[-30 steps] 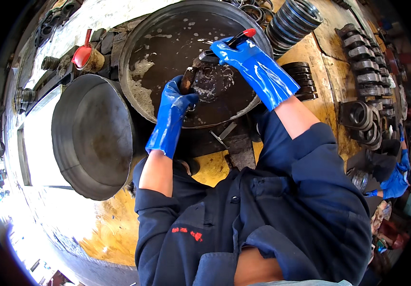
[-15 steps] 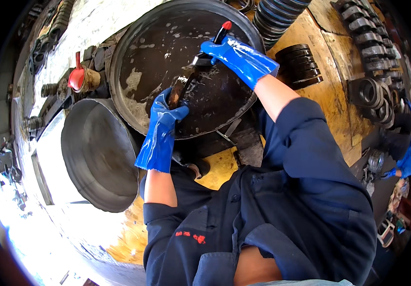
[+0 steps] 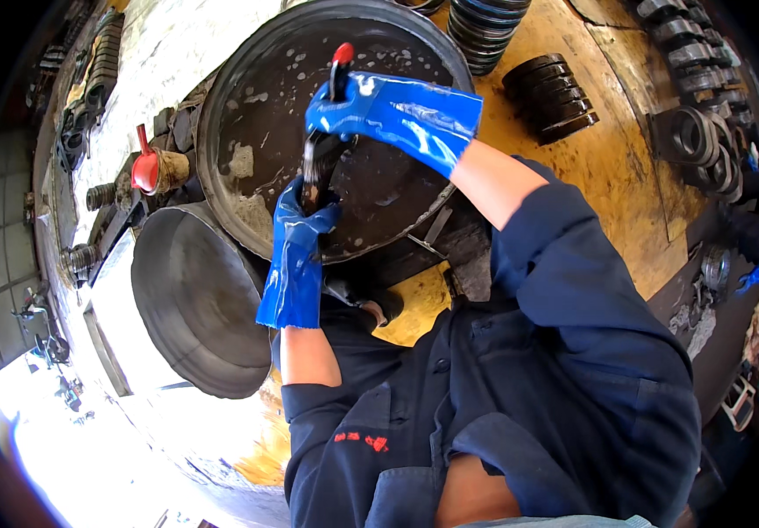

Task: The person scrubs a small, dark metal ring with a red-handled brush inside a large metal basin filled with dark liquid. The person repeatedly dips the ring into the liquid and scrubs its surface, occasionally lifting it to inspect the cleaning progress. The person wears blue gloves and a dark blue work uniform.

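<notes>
Right grip (image 3: 337, 110) has moved leftward, closed on a brush (image 3: 338, 81); left grip (image 3: 298, 218) holds, apparently, a block (image 3: 311, 194).

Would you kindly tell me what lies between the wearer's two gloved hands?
The head view shows brush bristles and the end of a brownish piece between the right hand and left hand.

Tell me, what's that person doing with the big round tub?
A person in blue gloves is working over the round tub of dark liquid. Their right hand grips a red-tipped brush, and their left hand holds a brown piece. The brush's bristles are close to the piece; it's hard to tell if they touch.
</notes>
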The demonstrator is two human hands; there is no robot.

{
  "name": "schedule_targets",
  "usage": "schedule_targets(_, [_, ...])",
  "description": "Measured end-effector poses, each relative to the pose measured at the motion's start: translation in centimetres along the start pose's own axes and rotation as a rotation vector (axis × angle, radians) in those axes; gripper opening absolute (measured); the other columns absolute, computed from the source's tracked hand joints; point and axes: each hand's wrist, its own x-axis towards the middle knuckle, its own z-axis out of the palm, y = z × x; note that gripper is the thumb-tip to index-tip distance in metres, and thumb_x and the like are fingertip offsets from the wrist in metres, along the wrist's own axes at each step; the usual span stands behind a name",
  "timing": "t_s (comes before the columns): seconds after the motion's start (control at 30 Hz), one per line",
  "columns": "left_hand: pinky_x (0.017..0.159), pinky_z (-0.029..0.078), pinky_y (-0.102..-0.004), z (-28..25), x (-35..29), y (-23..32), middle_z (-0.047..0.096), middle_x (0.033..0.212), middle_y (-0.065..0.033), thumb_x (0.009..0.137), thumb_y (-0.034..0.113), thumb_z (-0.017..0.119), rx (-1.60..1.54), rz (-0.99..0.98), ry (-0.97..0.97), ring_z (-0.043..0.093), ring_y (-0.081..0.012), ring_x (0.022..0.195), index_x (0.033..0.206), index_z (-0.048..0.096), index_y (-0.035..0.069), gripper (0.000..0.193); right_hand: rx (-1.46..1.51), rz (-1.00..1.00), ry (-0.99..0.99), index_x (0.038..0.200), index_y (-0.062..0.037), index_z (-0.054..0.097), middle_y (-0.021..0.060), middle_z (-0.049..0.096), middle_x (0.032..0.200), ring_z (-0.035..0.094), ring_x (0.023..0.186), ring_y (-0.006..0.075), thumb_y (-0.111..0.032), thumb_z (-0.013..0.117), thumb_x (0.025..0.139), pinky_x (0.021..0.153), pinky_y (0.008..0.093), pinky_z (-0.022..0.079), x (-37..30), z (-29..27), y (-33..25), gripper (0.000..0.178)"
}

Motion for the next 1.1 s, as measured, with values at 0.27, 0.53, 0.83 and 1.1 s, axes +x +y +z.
schedule_targets(0.27, [0.101, 0.054, -0.0394, 1.1, 1.5, 4.0, 0.067, 0.129, -0.0194, 0.076, 0.027, 0.083, 0.637, 0.035, 0.126, 0.068, -0.0290, 0.115, 0.144, 0.055, -0.004, 0.080, 0.163, 0.479, 0.329, 0.103, -0.0035, 0.078, 0.0078, 0.074, 0.087, 0.066, 0.079, 0.0156, -0.040, 0.063, 0.097, 0.076, 0.0333, 0.049, -2.7, -2.0, 7.3, 0.040])
schedule_targets(0.53, [0.090, 0.057, -0.0417, 8.8, 11.5, 11.5, 0.077, 0.108, -0.0200, 0.082, 0.039, 0.075, 1.613, -0.189, -0.355, 0.075, -0.0359, 0.104, 0.112, 0.080, 0.013, 0.040, 0.418, 0.684, 0.530, 0.115, 0.0007, 0.074, 0.0192, 0.077, 0.102, 0.073, 0.094, 0.0311, -0.033, 0.067, 0.093, 0.086, 0.0414, 0.054, -1.3, 1.3, 8.7, 0.041])
schedule_targets(0.83, [0.081, 0.057, -0.0400, 4.0, 11.6, 7.7, 0.078, 0.095, -0.0185, 0.091, 0.030, 0.065, 1.241, -0.252, -0.287, 0.076, -0.0258, 0.089, 0.099, 0.081, 0.005, 0.031, 0.093, 0.501, 0.235, 0.106, -0.0014, 0.076, 0.0236, 0.075, 0.096, 0.074, 0.092, 0.0379, -0.034, 0.067, 0.087, 0.083, 0.0444, 0.055, -1.0, -2.4, 5.5, 0.039])
schedule_targets(1.1, [0.083, 0.058, -0.0320, 0.5, 0.8, 5.2, 0.075, 0.107, -0.0090, 0.076, -0.004, 0.080, 0.226, -0.021, -0.025, 0.071, -0.0199, 0.093, 0.130, 0.065, -0.005, 0.056, 0.157, -0.115, 0.212, 0.094, 0.0007, 0.072, 0.0155, 0.070, 0.083, 0.063, 0.074, 0.0229, -0.035, 0.064, 0.091, 0.076, 0.0399, 0.050, -1.3, -2.9, -1.7, 0.037])
